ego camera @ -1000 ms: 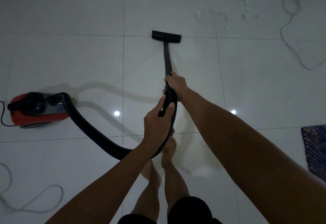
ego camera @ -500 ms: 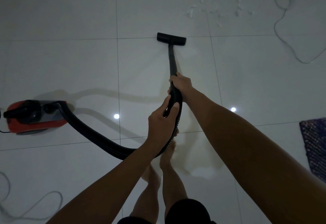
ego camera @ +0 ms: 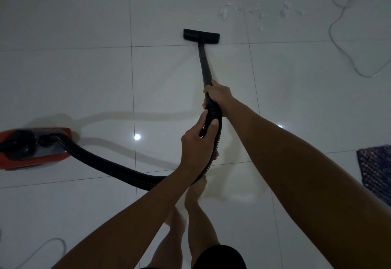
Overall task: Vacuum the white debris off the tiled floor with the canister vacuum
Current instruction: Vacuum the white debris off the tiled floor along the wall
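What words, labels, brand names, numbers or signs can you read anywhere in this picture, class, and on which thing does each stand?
None can be read.
Red vacuum: no lettering shows on its top or side; it is dim and blurred.
Black hose, tube and floor head: plain, no marks.
Tiled floor, white debris, white cord and mat: no writing.

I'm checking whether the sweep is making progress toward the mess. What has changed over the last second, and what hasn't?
The floor nozzle has been pushed forward, past the tile joint, closer to the white debris, which lies untouched. The right hand still grips the wand and the left hand the ribbed hose. The red canister sits in the same place on the floor.
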